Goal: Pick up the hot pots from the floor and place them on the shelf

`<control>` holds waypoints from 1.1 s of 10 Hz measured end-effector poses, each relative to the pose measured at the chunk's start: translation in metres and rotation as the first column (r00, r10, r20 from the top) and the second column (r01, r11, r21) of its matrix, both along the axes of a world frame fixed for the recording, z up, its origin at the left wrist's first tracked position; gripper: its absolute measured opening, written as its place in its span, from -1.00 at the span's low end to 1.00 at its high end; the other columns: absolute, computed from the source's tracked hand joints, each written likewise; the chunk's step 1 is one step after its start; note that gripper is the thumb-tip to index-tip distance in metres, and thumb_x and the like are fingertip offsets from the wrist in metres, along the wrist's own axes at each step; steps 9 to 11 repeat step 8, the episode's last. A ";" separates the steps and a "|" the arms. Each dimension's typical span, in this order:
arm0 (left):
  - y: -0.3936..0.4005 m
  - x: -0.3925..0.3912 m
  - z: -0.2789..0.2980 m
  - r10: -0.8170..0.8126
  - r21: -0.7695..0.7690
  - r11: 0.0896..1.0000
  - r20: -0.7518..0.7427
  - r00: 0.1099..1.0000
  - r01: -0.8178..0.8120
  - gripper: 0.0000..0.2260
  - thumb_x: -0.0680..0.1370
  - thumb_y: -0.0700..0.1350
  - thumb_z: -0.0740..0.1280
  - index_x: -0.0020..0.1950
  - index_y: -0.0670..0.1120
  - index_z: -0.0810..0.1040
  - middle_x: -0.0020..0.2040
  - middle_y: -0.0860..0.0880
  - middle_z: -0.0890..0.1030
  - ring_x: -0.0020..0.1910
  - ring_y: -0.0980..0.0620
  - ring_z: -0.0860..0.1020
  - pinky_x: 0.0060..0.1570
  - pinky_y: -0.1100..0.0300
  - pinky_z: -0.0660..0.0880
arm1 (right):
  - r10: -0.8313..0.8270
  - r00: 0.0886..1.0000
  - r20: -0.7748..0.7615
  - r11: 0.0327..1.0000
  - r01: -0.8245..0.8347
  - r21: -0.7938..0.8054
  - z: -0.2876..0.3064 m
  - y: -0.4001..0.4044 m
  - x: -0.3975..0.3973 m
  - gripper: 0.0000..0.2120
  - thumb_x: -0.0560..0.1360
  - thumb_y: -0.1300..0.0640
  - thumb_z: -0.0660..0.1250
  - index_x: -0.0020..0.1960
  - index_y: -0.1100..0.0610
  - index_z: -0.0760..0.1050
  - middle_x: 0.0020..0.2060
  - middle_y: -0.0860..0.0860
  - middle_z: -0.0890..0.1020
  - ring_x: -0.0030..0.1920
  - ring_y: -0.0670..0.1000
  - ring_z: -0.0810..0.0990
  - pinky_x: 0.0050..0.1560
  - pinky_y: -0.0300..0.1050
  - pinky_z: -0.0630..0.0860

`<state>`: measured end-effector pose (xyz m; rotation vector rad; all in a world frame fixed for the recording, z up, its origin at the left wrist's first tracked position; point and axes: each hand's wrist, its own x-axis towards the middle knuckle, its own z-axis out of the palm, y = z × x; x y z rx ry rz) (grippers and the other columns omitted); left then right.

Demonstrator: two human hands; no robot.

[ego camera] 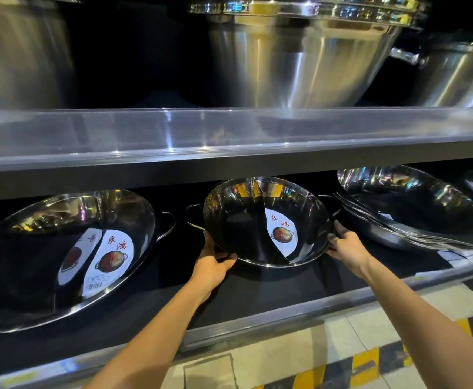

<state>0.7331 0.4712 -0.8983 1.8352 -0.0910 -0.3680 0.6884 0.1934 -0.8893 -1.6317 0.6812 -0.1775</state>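
Note:
A shiny steel hot pot [246,228] with a centre divider and a white paper label sits tilted toward me on the lower shelf [272,284]. My left hand [214,262] grips its lower left rim. My right hand [345,245] holds the rim on the right side. A larger hot pot [47,248] with the same label leans on the shelf to the left. A stack of several hot pots [415,209] leans at the right.
Above runs an upper shelf with a clear plastic front strip [229,133], carrying big steel stock pots [294,57]. Below the shelf's front edge lies pale floor tile with yellow-black hazard tape [370,363].

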 end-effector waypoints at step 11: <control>0.034 -0.026 0.053 -0.054 0.354 0.934 0.015 0.998 0.045 -0.50 0.56 -0.09 0.22 0.45 -0.20 0.15 0.23 -0.27 0.52 0.19 -0.23 0.50 0.06 0.10 0.45 | -0.143 0.967 -0.210 0.888 0.032 -0.458 0.029 0.023 -0.058 -0.57 0.56 0.17 0.22 0.40 0.25 0.30 0.24 0.26 0.55 0.24 0.24 0.52 0.31 0.05 0.37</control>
